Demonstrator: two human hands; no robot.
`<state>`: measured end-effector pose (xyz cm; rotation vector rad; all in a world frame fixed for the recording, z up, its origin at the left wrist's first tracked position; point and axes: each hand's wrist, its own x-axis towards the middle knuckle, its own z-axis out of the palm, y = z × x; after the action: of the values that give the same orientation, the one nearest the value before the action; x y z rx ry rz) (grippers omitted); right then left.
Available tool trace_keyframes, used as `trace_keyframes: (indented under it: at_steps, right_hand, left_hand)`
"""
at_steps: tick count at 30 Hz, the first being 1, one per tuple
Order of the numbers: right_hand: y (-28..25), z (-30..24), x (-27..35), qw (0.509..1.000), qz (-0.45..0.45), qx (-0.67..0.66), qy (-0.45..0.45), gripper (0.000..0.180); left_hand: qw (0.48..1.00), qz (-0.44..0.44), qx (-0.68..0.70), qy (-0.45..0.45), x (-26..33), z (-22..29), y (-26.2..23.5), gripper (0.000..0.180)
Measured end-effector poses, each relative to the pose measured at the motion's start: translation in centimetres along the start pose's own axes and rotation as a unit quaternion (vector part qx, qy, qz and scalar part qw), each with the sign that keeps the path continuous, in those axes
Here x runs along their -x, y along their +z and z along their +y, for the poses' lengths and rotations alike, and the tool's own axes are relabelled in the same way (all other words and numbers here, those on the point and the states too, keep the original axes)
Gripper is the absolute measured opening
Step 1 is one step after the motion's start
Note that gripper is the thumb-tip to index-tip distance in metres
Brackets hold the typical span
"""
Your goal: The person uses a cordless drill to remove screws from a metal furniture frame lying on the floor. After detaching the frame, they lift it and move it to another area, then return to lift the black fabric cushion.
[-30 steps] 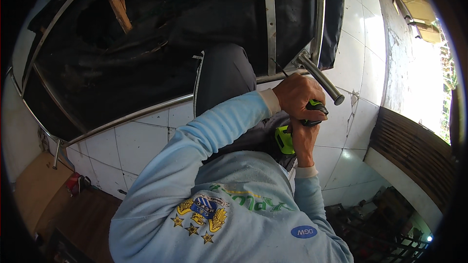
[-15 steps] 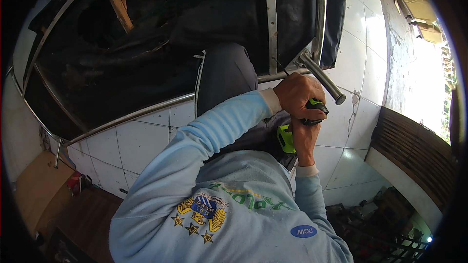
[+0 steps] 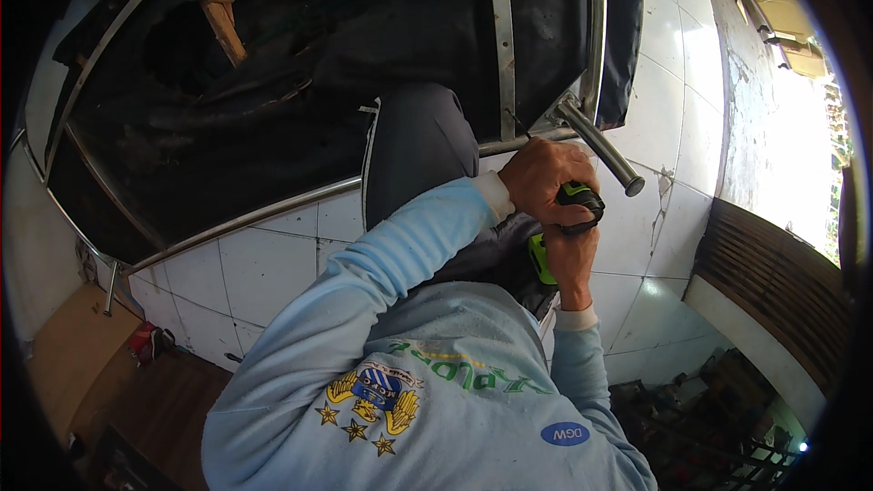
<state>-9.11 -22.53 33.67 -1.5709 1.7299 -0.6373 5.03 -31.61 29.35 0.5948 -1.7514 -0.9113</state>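
Left grip (image 3: 546, 175) and right grip (image 3: 572, 261) closed around a green-black drill (image 3: 578, 195) (bit (image 3: 519, 124) near a metal strip (image 3: 504, 36))

Looks like a house interior or a makeshift repair workshop; cannot tell which. Suggests a home through cracked white floor tiles (image 3: 677, 127), a dark slatted wooden panel (image 3: 773, 259) and a red-and-black shoe (image 3: 153, 345); suggests a workshop through a lime-green-and-black power tool (image 3: 583, 203), metal-framed black furniture (image 3: 409, 27) and cardboard (image 3: 789, 23) near a peeling wall (image 3: 741, 59).

My pale blue shirt (image 3: 291, 345) has cream cuffs (image 3: 576, 319), gold stars (image 3: 356, 431) beside its crest (image 3: 375, 391); my trousers (image 3: 421, 141) are dark.
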Motion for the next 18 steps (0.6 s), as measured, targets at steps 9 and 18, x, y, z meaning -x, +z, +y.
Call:
trace_keyframes:
  at_steps: [9,18]
  right_hand:
    - [-1.3,-3.0,-2.0,0.995,-0.092,0.042,0.0,0.04]
    - [0.4,-2.5,-1.0,0.999,-0.03,-0.036,-0.022,0.025]
  left_hand:
    - [0.992,0.107,0.06,-0.021,1.6,1.1,-1.2,0.052]
    - [0.996,0.072,0.035,-0.027,0.8,0.2,-0.2,0.05]
